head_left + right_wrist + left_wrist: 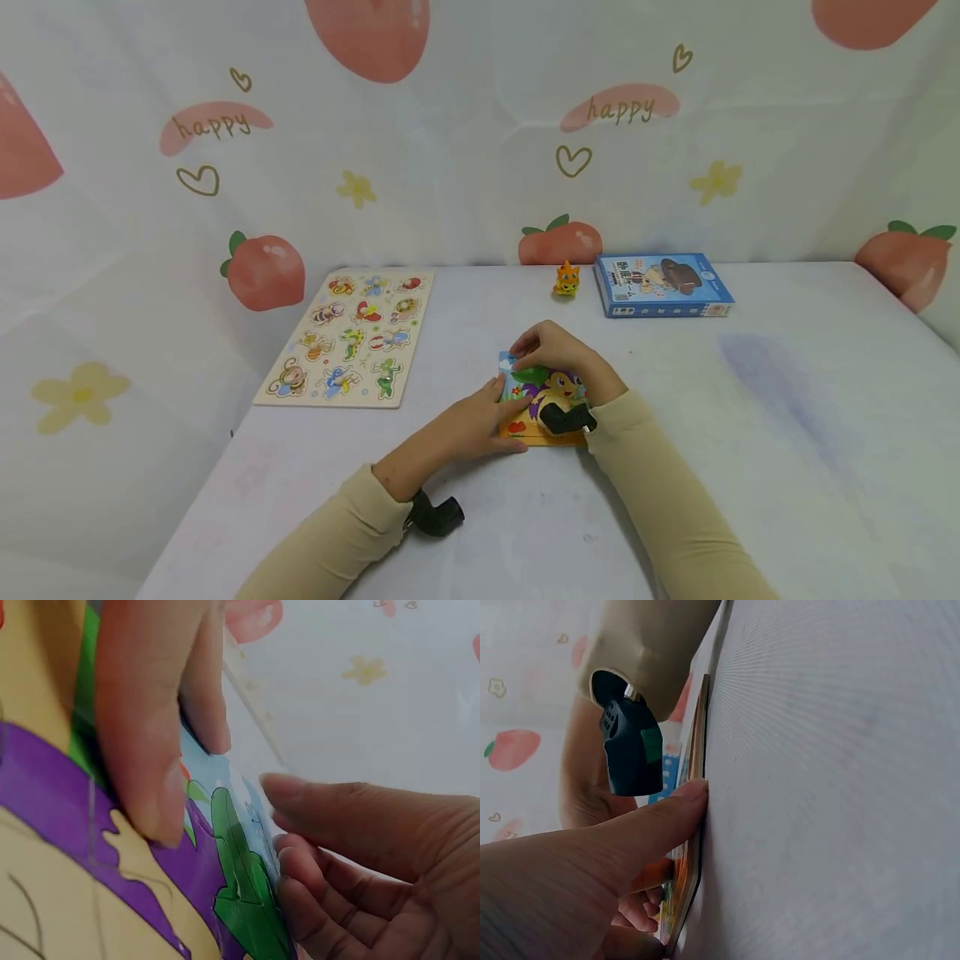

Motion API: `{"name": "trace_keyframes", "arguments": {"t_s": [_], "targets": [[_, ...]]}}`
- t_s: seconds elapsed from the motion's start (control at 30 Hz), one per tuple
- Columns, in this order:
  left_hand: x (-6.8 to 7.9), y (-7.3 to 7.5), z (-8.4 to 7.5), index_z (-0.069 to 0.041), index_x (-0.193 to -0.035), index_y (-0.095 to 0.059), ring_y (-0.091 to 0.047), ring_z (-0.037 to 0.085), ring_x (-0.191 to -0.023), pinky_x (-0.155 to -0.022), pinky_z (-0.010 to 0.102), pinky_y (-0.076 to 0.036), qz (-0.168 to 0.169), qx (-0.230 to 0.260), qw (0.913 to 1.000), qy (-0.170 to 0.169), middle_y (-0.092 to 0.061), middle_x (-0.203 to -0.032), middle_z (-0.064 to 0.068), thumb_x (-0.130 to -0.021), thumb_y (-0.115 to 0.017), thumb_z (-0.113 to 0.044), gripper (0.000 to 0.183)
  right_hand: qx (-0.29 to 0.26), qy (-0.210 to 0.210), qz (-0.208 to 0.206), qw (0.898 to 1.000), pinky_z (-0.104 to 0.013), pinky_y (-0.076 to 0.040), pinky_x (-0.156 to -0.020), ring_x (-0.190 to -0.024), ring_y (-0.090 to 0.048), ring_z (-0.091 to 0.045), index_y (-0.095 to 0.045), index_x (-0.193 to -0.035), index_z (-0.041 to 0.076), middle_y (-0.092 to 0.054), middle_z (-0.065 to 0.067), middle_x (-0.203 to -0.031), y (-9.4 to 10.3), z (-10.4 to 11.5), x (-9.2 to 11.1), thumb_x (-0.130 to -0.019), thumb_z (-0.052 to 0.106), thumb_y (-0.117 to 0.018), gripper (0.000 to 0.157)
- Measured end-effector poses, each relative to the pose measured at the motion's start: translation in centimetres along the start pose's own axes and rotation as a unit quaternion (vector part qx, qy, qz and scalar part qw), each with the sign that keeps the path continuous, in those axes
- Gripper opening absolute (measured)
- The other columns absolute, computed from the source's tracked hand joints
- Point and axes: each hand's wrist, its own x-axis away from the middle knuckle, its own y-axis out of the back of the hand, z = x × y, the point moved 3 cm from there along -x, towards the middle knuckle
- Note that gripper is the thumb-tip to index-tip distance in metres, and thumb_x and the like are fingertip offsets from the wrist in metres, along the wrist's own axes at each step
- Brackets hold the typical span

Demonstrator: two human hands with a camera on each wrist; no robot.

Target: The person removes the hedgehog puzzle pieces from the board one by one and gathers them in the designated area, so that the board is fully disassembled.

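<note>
A small jigsaw puzzle (pixel 517 427) with a purple and cream hedgehog lies on the table between both hands. My left hand (pixel 474 425) holds its left side, the thumb at the near edge and other fingers over the picture. In the left wrist view that thumb (pixel 690 795) presses the puzzle's edge. My right hand (pixel 557 346) reaches over the far side with curled fingers. In the right wrist view its fingertips (pixel 289 862) are right at the edge beside a green leaf shape (pixel 240 870). Fine seams run across the picture.
A wooden board (pixel 360 337) with several insect and animal shapes lies at the left. Behind the puzzle stands a small orange-yellow toy figure (pixel 567 280), next to a blue box (pixel 663 286). A printed cloth (pixel 465 167) hangs behind the white table (pixel 787 467).
</note>
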Motion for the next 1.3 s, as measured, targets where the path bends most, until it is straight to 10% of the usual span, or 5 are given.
{"name": "trace_keyframes", "arguments": {"t_s": [1.3], "targets": [[0.1, 0.3, -0.09, -0.025, -0.143, -0.039, -0.026, 0.034, -0.14, -0.107, 0.043, -0.037, -0.001, -0.015, 0.9998, -0.009, -0.021, -0.151, 0.025, -0.085, -0.058, -0.052, 0.067, 0.033, -0.002, 0.0, 0.999, -0.024, -0.047, -0.076, -0.086, -0.053, -0.017, -0.066, -0.103, 0.004, -0.063, -0.01, -0.099, -0.69, 0.32, 0.16, -0.085, 0.008, -0.066, 0.018]]}}
